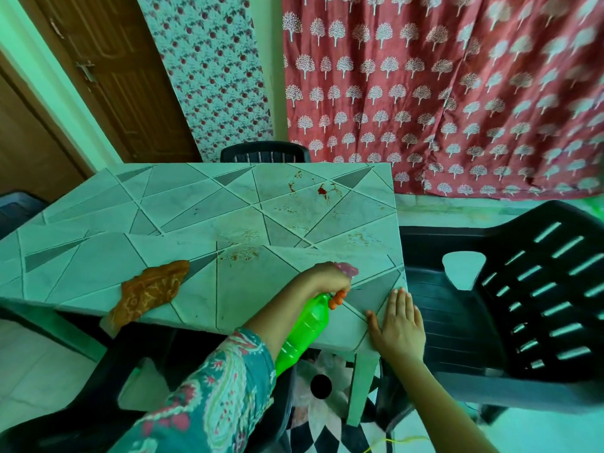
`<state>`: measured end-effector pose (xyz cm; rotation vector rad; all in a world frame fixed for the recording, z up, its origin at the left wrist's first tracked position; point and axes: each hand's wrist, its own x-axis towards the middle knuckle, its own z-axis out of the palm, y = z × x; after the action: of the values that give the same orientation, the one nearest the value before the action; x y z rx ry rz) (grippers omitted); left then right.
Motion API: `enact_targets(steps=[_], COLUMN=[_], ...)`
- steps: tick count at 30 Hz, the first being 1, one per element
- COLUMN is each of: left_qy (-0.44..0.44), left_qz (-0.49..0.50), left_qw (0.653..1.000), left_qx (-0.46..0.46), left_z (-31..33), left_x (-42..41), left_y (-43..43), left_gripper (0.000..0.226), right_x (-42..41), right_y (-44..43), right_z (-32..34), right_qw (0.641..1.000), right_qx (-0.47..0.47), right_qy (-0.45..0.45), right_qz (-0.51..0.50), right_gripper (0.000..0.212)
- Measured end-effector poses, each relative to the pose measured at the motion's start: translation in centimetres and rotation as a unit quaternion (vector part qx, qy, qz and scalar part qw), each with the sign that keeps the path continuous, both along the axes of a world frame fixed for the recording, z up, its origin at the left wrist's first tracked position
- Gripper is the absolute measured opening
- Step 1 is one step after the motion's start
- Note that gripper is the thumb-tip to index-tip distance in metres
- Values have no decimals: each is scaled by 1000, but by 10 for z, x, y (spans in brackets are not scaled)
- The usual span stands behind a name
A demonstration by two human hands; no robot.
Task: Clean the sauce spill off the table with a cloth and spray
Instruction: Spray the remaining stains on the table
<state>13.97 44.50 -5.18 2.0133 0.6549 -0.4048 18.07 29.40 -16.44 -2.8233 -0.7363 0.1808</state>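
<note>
Head view: left grip (327,279) clenches the green spray bottle (307,325); right grip (397,325) lies flat, released, on the desk (98,256); orange cloth (147,295) lower left.

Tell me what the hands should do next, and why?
Probably move the spray bottle toward the red sauce on the far side of the table and squirt. The left hand grips the bottle at the near edge, away from that sauce. The cloth lies untouched at the left edge and the right hand rests flat, so wiping likely comes after.
</note>
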Motion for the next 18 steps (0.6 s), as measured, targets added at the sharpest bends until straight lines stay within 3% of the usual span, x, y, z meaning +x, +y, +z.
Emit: enact_targets(steps=[7,18], left_qy=[32,20], left_qz=[-26,154], left_qw=[999,988], left_qx=[-34,-2], left_z=[-14,-13], left_x=[-8,-79], left_y=[-13,74], left_gripper=[67,59], right_x=[-7,-38], right_y=[-10,34], right_z=[0,-2], right_qw=[1000,998], right_qx=[-7,9], right_qy=[3,-7], right_qz=[6,69], right_gripper=[103,109])
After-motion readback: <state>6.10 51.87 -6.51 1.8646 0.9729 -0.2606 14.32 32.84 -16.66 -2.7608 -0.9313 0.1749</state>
